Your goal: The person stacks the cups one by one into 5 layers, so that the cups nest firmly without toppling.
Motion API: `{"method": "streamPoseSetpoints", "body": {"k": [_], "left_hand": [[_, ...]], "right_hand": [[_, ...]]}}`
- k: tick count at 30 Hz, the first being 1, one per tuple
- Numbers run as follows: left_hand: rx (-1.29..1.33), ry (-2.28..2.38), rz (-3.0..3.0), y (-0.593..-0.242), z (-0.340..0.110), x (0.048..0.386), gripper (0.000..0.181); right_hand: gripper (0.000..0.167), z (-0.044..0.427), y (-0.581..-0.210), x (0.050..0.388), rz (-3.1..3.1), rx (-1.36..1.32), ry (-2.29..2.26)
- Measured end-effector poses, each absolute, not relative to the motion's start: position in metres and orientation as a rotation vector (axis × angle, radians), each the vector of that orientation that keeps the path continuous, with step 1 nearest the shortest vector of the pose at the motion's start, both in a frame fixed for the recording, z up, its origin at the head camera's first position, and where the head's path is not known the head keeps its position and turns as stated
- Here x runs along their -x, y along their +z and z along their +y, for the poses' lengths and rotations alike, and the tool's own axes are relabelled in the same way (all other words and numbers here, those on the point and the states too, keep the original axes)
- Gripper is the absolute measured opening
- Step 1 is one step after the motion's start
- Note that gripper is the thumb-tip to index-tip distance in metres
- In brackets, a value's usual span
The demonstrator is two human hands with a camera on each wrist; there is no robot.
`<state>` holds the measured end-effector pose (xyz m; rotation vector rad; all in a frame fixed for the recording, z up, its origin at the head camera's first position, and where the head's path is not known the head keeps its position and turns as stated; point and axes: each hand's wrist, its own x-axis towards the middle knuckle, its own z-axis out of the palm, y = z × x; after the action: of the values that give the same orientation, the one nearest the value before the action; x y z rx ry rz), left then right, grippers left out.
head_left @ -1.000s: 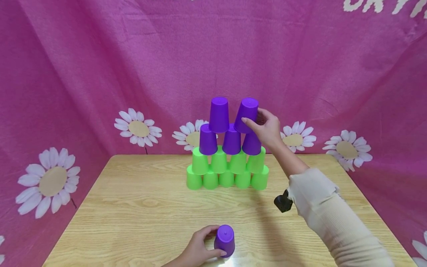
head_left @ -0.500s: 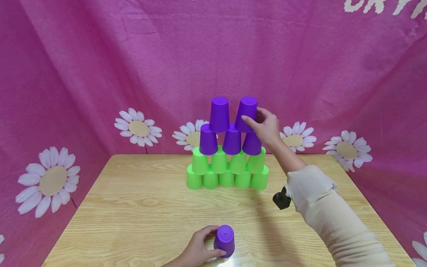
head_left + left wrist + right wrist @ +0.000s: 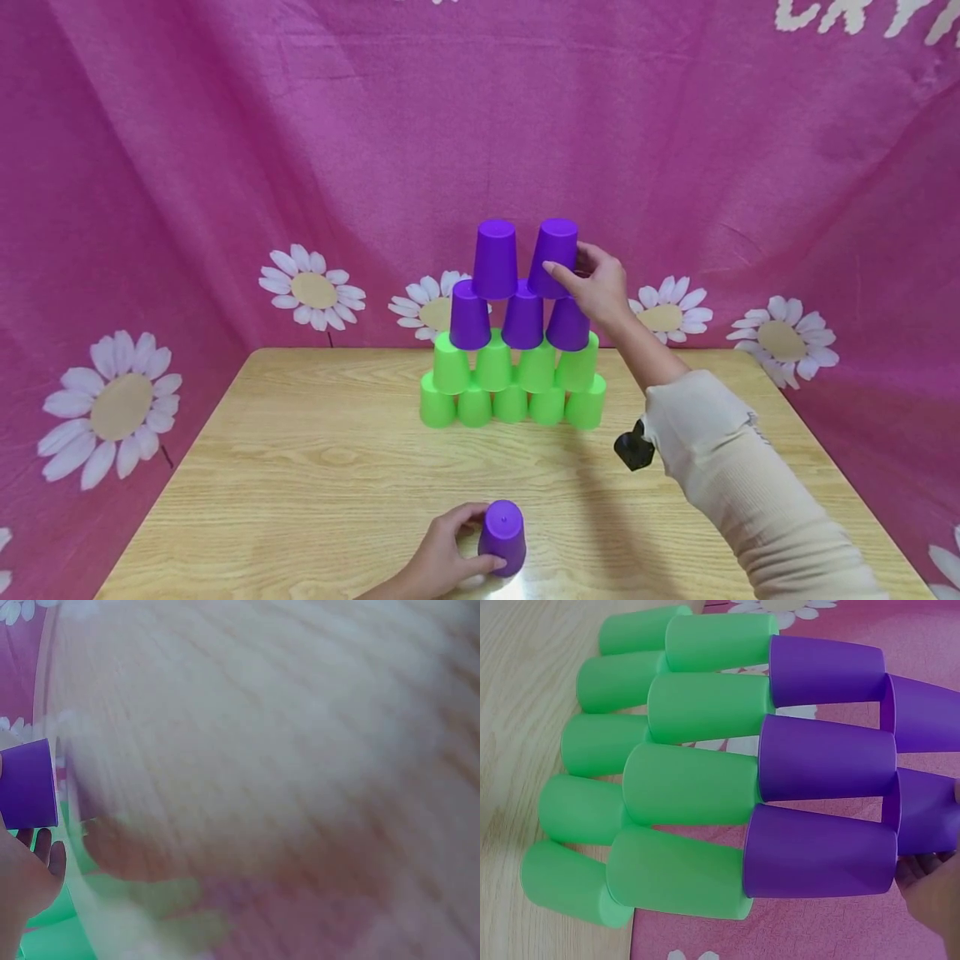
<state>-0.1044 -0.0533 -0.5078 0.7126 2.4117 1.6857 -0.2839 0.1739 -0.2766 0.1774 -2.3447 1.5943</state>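
A stepped wall of upside-down cups stands on the table, two rows of green cups (image 3: 492, 364) below and purple cups (image 3: 522, 319) above. On the top tier, my right hand (image 3: 600, 287) grips the right-hand purple cup (image 3: 553, 250) between thumb and fingers. That cup (image 3: 926, 814) sits across two purple cups in the right wrist view. Beside it stands another purple cup (image 3: 495, 260), apart from it. Near the front edge, my left hand (image 3: 446, 550) holds an upside-down purple cup (image 3: 502, 533) by its side; the left wrist view catches this cup (image 3: 28, 786) too.
The wooden table (image 3: 322, 467) carries everything. A pink cloth (image 3: 360, 150) with white daisies hangs close behind the cups and along both sides. A black device (image 3: 634, 447) shows at the right sleeve (image 3: 742, 475).
The cup in my right hand has straightened from a slight tilt and shifted a little left, with the hand. My left hand and its cup have moved very slightly away from the front edge.
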Motion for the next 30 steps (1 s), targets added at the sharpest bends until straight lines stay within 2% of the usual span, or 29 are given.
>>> {"method": "streamPoseSetpoints", "body": {"k": [30], "left_hand": [[-0.602, 1.660, 2.516, -0.476, -0.060, 0.127, 0.056]], "right_hand": [[0.060, 0.177, -0.277, 0.285, -2.381, -0.195, 1.611]]}}
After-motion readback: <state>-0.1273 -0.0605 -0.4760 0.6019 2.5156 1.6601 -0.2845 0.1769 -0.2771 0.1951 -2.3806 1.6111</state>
